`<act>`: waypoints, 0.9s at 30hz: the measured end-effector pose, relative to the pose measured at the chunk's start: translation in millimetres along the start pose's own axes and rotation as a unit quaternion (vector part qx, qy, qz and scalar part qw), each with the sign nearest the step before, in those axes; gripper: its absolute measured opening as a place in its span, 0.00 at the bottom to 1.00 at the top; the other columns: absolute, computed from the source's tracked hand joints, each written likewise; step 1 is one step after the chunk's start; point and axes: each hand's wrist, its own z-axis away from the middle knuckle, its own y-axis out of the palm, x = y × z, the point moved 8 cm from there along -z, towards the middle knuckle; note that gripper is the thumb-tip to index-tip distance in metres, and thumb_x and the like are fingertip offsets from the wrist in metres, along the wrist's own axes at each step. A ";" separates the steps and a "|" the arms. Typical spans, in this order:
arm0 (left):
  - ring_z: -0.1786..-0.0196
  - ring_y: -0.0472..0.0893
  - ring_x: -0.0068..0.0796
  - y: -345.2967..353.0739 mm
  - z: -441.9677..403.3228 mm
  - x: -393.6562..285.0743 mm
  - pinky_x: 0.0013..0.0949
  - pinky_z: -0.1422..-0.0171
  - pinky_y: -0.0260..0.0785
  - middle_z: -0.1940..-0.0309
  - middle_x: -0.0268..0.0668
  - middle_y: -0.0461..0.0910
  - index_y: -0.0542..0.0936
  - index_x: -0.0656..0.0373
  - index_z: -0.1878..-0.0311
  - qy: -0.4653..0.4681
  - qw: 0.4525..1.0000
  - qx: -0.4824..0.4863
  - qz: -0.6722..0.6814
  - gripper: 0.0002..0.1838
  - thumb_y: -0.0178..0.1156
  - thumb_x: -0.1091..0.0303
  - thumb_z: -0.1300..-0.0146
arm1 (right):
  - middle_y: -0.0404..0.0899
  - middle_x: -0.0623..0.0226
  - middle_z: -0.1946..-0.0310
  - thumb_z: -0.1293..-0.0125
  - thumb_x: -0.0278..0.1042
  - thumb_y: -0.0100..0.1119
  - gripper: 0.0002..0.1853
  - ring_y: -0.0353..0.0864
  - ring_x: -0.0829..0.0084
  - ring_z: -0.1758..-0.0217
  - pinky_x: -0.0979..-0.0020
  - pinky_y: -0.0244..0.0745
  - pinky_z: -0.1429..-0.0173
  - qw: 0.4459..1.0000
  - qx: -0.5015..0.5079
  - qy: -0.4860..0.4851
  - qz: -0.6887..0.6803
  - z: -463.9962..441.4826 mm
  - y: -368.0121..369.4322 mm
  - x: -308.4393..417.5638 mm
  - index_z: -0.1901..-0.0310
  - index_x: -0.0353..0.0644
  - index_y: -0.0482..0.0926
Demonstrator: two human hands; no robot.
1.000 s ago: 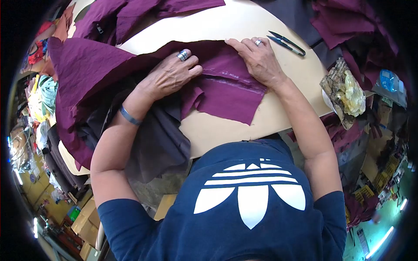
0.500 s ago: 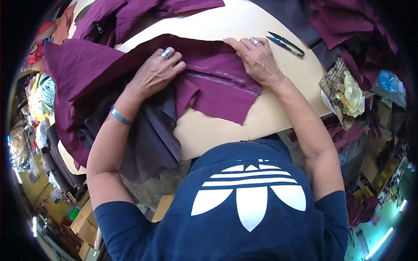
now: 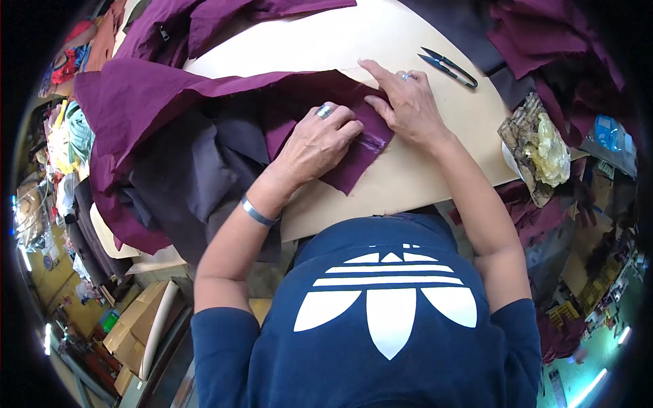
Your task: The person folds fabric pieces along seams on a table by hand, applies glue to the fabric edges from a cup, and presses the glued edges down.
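Left hand: The left hand (image 3: 316,146), ringed and with a silver bracelet (image 3: 257,212) at the wrist, is closed on the maroon cloth (image 3: 143,98), fingers curled together near its narrow end.
Right hand: The right hand (image 3: 411,102) is released, index finger extended over the bench (image 3: 381,180) and thumb apart from it, beside the cloth's upper right edge. Whether the thumb touches the fabric, the view cannot tell.
Maroon cloth: It spreads from the far left of the bench to a pointed end between the hands, passing beneath the left. Pale streaks (image 3: 372,143) mark the surface just right of the left fingers.
Dark lining: Dark grey fabric (image 3: 180,170) lies in folds against the maroon cloth, left of the left hand, and hangs over the near edge of the bench.
Snips: A pair of black thread snips (image 3: 449,66) rests on the bench beyond the right hand, to its upper right, blades parted.
Far side: A maroon piece with a zipper pull (image 3: 163,32) lies at upper left; more maroon fabric (image 3: 537,41) is heaped at upper right.
Right edge: A crumpled, yellowish translucent bundle (image 3: 552,149) sits outside the right forearm, near a plastic bag with a blue patch (image 3: 609,136).
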 end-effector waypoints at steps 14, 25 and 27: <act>0.51 0.74 0.36 9.0 16.3 -9.9 0.43 0.42 0.63 0.57 0.34 0.74 0.78 0.53 0.55 -0.023 0.994 -0.110 0.003 0.21 0.58 0.79 0.56 | 0.81 0.65 0.65 0.45 0.25 0.59 0.31 0.79 0.66 0.64 0.64 0.63 0.48 0.996 -0.046 -0.015 -0.080 4.3 -1.6 -12.6 0.37 0.53 0.66; 0.49 0.74 0.33 13.4 14.9 -8.2 0.45 0.37 0.57 0.55 0.32 0.74 0.79 0.51 0.54 -0.043 0.996 -0.074 0.004 0.18 0.55 0.75 0.50 | 0.80 0.66 0.67 0.43 0.25 0.58 0.28 0.78 0.68 0.66 0.65 0.64 0.47 0.995 -0.049 -0.006 -0.081 5.5 -0.3 -15.8 0.39 0.53 0.68; 0.48 0.74 0.31 15.3 15.4 -14.3 0.44 0.36 0.57 0.53 0.32 0.75 0.79 0.51 0.53 -0.008 0.997 -0.065 -0.040 0.17 0.53 0.73 0.47 | 0.80 0.65 0.68 0.43 0.25 0.58 0.27 0.78 0.68 0.66 0.65 0.64 0.47 0.995 -0.053 -0.006 -0.081 5.9 -0.6 -15.2 0.40 0.53 0.68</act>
